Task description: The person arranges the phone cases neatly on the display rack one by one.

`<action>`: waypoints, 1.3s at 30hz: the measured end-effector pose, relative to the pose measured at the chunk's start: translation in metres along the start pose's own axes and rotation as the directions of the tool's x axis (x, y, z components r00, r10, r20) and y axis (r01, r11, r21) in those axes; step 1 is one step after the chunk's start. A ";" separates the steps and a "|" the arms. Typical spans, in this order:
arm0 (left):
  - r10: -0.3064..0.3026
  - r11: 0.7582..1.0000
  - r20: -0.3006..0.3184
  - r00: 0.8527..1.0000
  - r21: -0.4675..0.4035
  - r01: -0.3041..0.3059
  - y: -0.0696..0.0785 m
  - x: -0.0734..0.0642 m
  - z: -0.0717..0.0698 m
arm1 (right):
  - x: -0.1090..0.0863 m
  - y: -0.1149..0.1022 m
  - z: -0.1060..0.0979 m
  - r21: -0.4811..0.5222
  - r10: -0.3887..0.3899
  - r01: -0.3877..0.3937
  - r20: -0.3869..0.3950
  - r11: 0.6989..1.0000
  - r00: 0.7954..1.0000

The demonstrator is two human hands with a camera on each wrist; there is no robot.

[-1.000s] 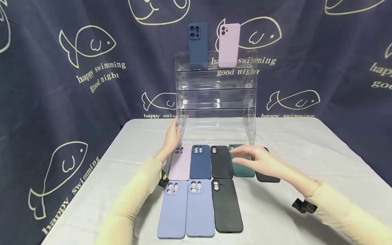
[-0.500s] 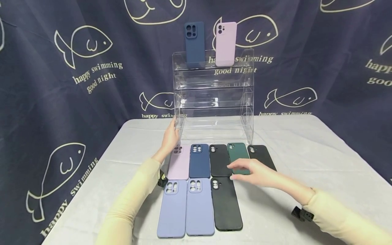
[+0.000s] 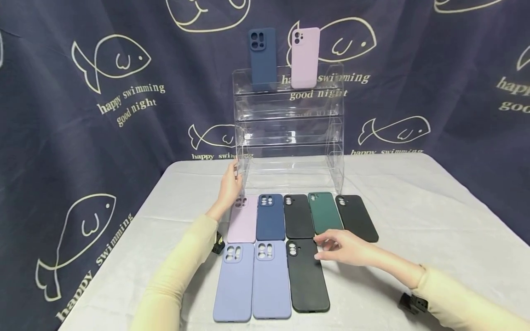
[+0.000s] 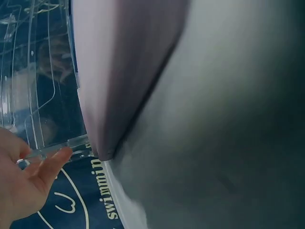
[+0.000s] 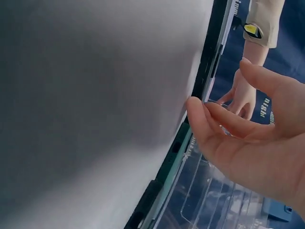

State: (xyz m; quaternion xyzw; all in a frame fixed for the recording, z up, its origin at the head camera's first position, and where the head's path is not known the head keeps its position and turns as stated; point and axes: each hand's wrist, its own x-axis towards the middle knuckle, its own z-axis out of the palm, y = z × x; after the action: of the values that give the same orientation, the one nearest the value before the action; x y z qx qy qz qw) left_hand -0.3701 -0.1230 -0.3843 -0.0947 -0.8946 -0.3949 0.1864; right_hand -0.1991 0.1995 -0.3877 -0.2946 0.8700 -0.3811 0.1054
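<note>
The left hand (image 3: 230, 186) pinches the left side edge of a clear tiered display rack (image 3: 290, 145). Rightward on the tabletop (image 3: 414, 197), two periwinkle phone cases (image 3: 233, 287) lie beside a front-row black phone case (image 3: 308, 280). The right hand (image 3: 348, 247), fingers bent and parted, holds nothing at that black case's upper right edge.

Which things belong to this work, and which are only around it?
For the work:
clear rack, pinched by left hand
two phone cases on top
eight flat cases near right hand

Only around:
white tablecloth
fish-print curtain
wrist cameras
</note>
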 end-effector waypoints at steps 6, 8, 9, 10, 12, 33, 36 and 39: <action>0.017 0.999 -0.005 1.000 -0.042 -0.017 -0.005 0.003 -0.004 | 0.004 -0.002 -0.004 0.125 0.152 -0.159 0.064 0.979 0.986; 0.009 0.998 0.001 1.000 -0.068 -0.008 -0.008 0.004 -0.005 | 0.006 -0.004 -0.005 0.218 0.200 -0.218 0.100 0.951 0.975; 0.004 0.997 0.005 1.000 -0.079 -0.004 -0.010 0.004 -0.005 | 0.006 -0.004 -0.005 0.264 0.216 -0.240 0.116 0.934 0.969; 0.001 0.996 0.011 1.000 -0.087 0.000 -0.011 0.005 -0.006 | 0.006 -0.004 -0.005 0.312 0.231 -0.260 0.128 0.914 0.965; -0.006 0.995 0.028 1.000 -0.102 0.009 -0.014 0.005 -0.007 | 0.006 -0.005 -0.004 0.393 0.251 -0.289 0.146 0.873 0.957; -0.015 0.961 0.126 0.992 -0.271 0.049 -0.026 0.003 -0.010 | 0.006 -0.002 0.003 0.694 0.212 -0.305 0.219 0.652 0.952; -0.023 0.960 0.128 0.992 -0.272 0.058 -0.027 0.002 -0.010 | 0.008 -0.001 0.006 0.684 0.184 -0.313 0.257 0.659 0.949; -0.021 0.963 0.128 0.992 -0.265 0.054 -0.027 0.002 -0.009 | 0.008 -0.002 0.009 0.655 0.176 -0.320 0.278 0.685 0.944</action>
State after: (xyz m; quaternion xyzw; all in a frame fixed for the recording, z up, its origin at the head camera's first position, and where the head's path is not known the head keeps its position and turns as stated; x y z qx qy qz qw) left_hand -0.3779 -0.1480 -0.3959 -0.1263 -0.8445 -0.5090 0.1085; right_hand -0.2011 0.1881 -0.3927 -0.1482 0.6818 -0.6296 0.3418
